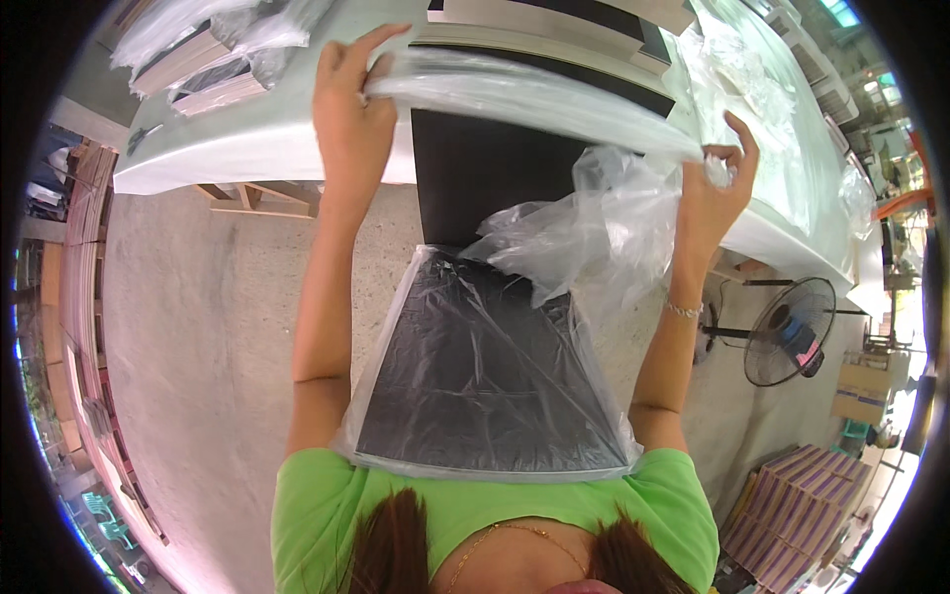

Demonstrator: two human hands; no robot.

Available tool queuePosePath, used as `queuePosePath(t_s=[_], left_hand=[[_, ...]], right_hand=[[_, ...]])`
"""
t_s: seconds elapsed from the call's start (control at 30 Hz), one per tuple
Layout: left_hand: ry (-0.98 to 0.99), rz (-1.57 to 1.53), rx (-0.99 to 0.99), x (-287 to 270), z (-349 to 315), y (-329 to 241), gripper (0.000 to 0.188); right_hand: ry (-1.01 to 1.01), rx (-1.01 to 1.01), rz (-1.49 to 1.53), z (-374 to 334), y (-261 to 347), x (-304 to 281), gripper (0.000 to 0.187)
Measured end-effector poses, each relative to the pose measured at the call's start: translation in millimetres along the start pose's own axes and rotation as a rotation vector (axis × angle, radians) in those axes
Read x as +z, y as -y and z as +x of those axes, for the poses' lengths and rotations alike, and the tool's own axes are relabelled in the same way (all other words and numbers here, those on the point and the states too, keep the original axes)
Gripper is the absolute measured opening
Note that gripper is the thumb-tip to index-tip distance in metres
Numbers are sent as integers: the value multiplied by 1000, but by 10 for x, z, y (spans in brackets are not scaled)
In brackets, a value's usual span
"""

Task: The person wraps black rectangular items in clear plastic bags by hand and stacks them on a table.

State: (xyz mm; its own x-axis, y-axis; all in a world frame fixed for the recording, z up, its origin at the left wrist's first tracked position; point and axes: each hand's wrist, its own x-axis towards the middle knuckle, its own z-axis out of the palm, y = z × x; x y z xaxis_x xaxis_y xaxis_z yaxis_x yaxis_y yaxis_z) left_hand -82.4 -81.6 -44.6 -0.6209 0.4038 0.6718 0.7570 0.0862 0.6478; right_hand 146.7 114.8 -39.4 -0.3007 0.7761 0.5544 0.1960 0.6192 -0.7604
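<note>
A clear plastic bag (534,104), gathered into a long band, is stretched between my two hands above the table's edge. My left hand (354,114) pinches its left end, with the index finger pointing out. At the other end my right hand (717,188) grips it with curled fingers, and a loose part of the plastic hangs down beside that wrist. Below the band lies a flat black board (475,173), partly covered by the plastic. Close to my chest, a second black panel (475,366) is wrapped in clear film and slants toward the table.
Several black-topped stacks (554,30) stand on the white-covered table (267,148). Plastic-wrapped blocks (213,79) lie at the far left, and crumpled film (742,79) at the right. A standing fan (792,332) is on the right, near a striped stack (797,510).
</note>
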Motion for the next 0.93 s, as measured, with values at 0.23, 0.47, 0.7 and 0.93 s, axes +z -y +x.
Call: queuePosePath(t_s=[0.23, 0.47, 0.7, 0.93], left_hand=[[110, 449, 176, 33, -47, 32, 66], [27, 222, 96, -218, -309, -229, 63], [-23, 187, 48, -405, -533, -431, 62], [173, -769, -507, -715, -633, -363, 61]], right_hand=[[96, -240, -28, 275, -163, 117, 52], [175, -191, 61, 110, -33, -133, 46], [169, -102, 60, -131, 109, -389, 41], [373, 195, 398, -164, -146, -600, 41]])
